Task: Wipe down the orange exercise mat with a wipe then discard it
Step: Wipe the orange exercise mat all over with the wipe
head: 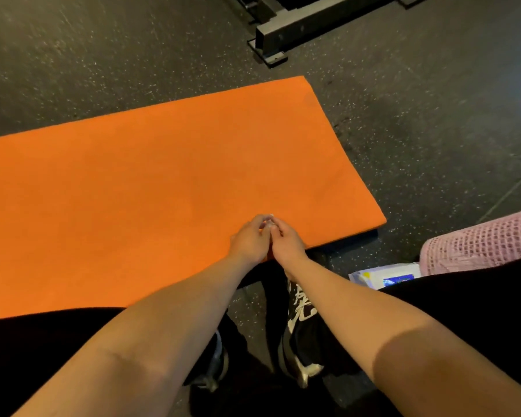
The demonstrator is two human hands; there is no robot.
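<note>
The orange exercise mat (pixel 151 182) lies flat on the dark speckled floor, running from the left edge to the centre right. My left hand (pixel 250 240) and my right hand (pixel 288 243) meet over the mat's near edge. Between their fingertips they pinch a small white wipe (pixel 267 222), bunched up and mostly hidden by the fingers. A wipe packet (pixel 385 276), white with a blue label, lies on the floor to the right, partly behind my leg.
A black metal equipment frame (pixel 298 28) stands on the floor beyond the mat's far corner. A pink mesh item (pixel 481 242) sits at the right edge. My black-clad legs and black shoes (pixel 298 341) fill the bottom of the view.
</note>
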